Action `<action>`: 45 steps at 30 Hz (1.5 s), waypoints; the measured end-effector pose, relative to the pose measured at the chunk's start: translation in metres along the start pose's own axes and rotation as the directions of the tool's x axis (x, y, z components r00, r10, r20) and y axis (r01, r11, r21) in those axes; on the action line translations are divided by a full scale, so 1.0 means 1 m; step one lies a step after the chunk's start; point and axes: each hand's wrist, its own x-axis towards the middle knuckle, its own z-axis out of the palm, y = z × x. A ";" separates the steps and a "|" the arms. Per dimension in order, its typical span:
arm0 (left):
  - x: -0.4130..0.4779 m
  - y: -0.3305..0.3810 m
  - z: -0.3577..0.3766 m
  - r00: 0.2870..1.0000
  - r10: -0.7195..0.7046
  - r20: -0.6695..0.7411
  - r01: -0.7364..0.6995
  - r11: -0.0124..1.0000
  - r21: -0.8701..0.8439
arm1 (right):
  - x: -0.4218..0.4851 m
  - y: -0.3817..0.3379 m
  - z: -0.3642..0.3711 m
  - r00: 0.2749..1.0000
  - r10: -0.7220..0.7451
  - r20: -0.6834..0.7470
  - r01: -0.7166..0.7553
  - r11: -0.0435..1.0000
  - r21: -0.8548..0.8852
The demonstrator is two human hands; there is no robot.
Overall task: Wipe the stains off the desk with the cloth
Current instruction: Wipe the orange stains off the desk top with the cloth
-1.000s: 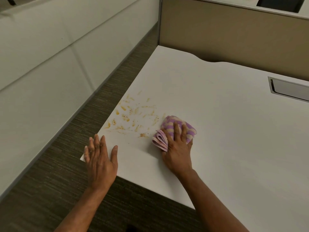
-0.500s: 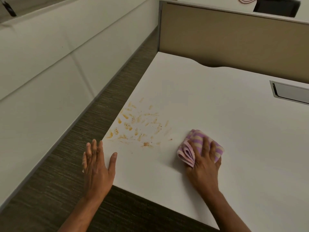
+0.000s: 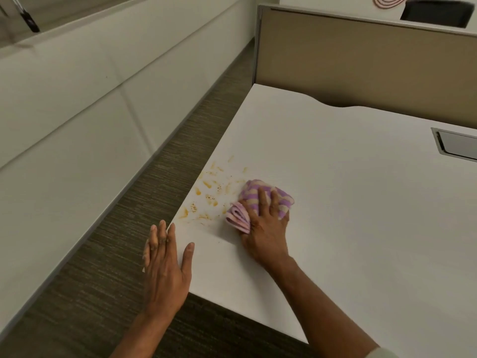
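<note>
Orange-brown stains are spattered over the near left corner of the white desk. A folded purple-and-cream striped cloth lies flat on the desk at the right edge of the stains, covering some of them. My right hand presses down on the cloth, fingers spread over its top. My left hand rests flat and open on the desk's left corner, fingers reaching over the edge, holding nothing.
A tan partition panel stands along the desk's far edge. A grey cable hatch is set into the desk at the right. Dark carpet runs between the desk and a white wall on the left.
My right hand slid the cloth away to the right, then back left onto the edge of the stains. My left hand stayed at the desk corner.
</note>
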 end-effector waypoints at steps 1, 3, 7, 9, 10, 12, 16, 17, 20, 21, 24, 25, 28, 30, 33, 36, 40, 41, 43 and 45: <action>0.000 -0.001 0.000 1.000 0.001 -0.004 -0.001 1.000 -0.013 | -0.005 -0.007 0.003 0.999 -0.031 0.006 0.031 0.999 0.012; 0.000 -0.003 0.001 1.000 -0.008 -0.008 0.008 0.999 -0.049 | -0.016 -0.021 0.006 0.996 -0.081 0.024 0.080 0.996 0.039; 0.003 -0.005 0.002 1.000 -0.016 -0.026 0.014 0.996 -0.085 | -0.053 -0.034 0.010 0.986 -0.167 -0.028 0.169 0.984 0.052; 0.003 -0.005 0.003 1.000 -0.020 -0.023 0.018 0.997 -0.081 | -0.073 -0.033 0.011 0.984 -0.168 -0.067 0.172 0.984 0.055; 0.002 -0.006 0.003 1.000 -0.022 -0.019 0.021 0.997 -0.077 | -0.083 -0.030 0.012 0.983 -0.161 -0.085 0.166 0.985 0.050; 0.002 -0.007 0.004 1.000 -0.021 -0.014 0.020 0.998 -0.062 | -0.096 -0.022 0.011 0.983 -0.139 -0.119 0.145 0.988 0.044; 0.009 -0.010 0.002 1.000 -0.009 -0.015 0.009 1.000 -0.030 | -0.093 0.007 0.004 0.994 0.006 -0.105 0.001 0.998 0.067; 0.012 -0.011 0.001 1.000 -0.005 -0.013 0.005 1.000 -0.023 | -0.086 0.014 0.001 0.993 0.053 -0.107 -0.047 0.997 0.064; 0.017 -0.014 -0.001 1.000 0.010 -0.004 -0.010 1.000 -0.008 | -0.053 0.028 -0.007 0.979 0.173 -0.107 -0.162 0.981 0.106; 0.018 -0.014 -0.001 1.000 0.012 -0.007 -0.012 1.000 -0.007 | -0.040 0.028 -0.008 0.974 0.200 -0.104 -0.188 0.975 0.116; 0.018 -0.014 -0.001 1.000 0.007 -0.021 -0.008 1.000 -0.028 | -0.005 0.018 -0.007 0.965 0.243 -0.099 -0.232 0.966 0.110; 0.017 -0.014 -0.001 1.000 0.005 -0.022 -0.006 0.999 -0.038 | 0.003 0.013 -0.006 0.966 0.240 -0.095 -0.229 0.967 0.116; 0.018 -0.015 -0.003 1.000 0.012 -0.019 -0.014 0.998 -0.063 | 0.019 -0.005 0.001 0.978 0.191 -0.079 -0.180 0.976 0.126; 0.018 -0.017 -0.003 1.000 0.016 -0.023 -0.018 0.996 -0.082 | 0.023 -0.018 0.007 0.988 0.132 -0.078 -0.123 0.987 0.107; 0.018 -0.019 -0.002 0.999 0.023 -0.033 -0.026 0.995 -0.095 | 0.025 -0.038 0.015 0.998 0.038 -0.046 -0.034 0.995 0.093; 0.019 -0.021 -0.001 0.999 0.022 -0.043 -0.028 0.992 -0.125 | 0.020 -0.055 0.017 0.999 -0.040 -0.017 0.041 0.996 0.074; 0.019 -0.022 0.001 0.999 0.019 -0.044 -0.025 0.990 -0.138 | -0.009 -0.071 0.017 0.987 -0.159 -0.002 0.159 0.984 0.075; 0.019 -0.022 0.001 0.999 0.016 -0.040 -0.021 0.990 -0.139 | -0.019 -0.073 0.018 0.984 -0.178 -0.010 0.178 0.981 0.083; 0.018 -0.021 0.001 0.999 0.017 -0.034 -0.021 0.993 -0.116 | -0.041 -0.074 0.018 0.981 -0.192 -0.042 0.195 0.976 0.099; 0.018 -0.019 -0.001 0.999 0.015 -0.034 -0.018 0.995 -0.099 | -0.063 -0.071 0.017 0.980 -0.186 -0.070 0.190 0.980 0.053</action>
